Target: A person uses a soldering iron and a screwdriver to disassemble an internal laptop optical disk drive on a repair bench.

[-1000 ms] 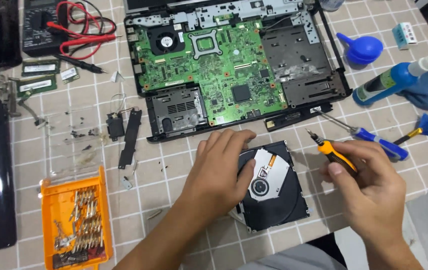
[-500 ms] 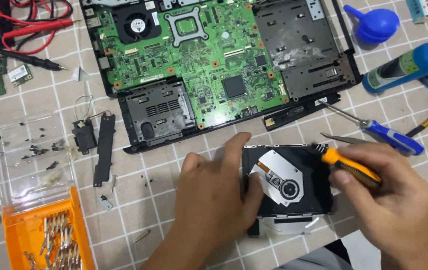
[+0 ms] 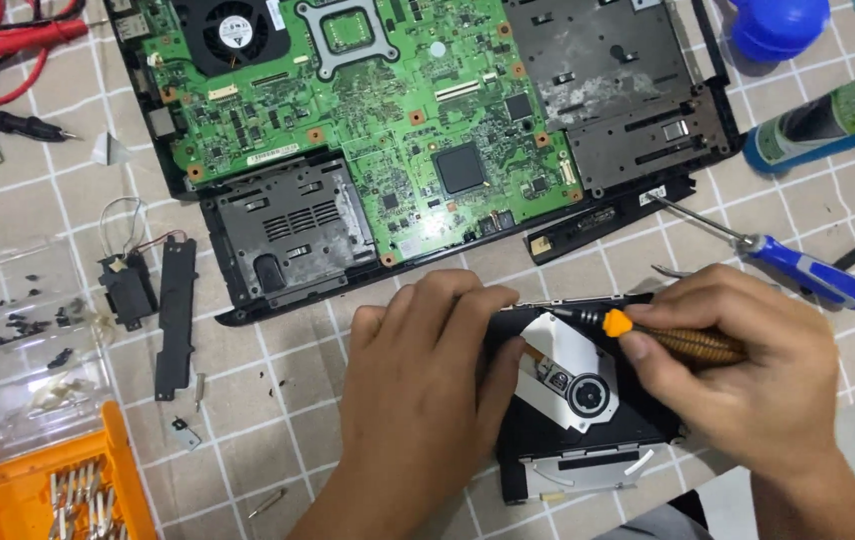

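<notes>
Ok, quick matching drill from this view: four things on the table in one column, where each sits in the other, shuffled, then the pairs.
Things:
1. optical drive
2. orange screw box
3. blue-handled screwdriver
4. green motherboard

Places:
A. bottom left corner
B. under both hands, the left hand pressing it and the right hand holding an orange-handled screwdriver over it
C. top centre, inside the open laptop base
D. right side, just above the right hand

Pairs: 1-B, 2-A, 3-D, 4-C
</notes>
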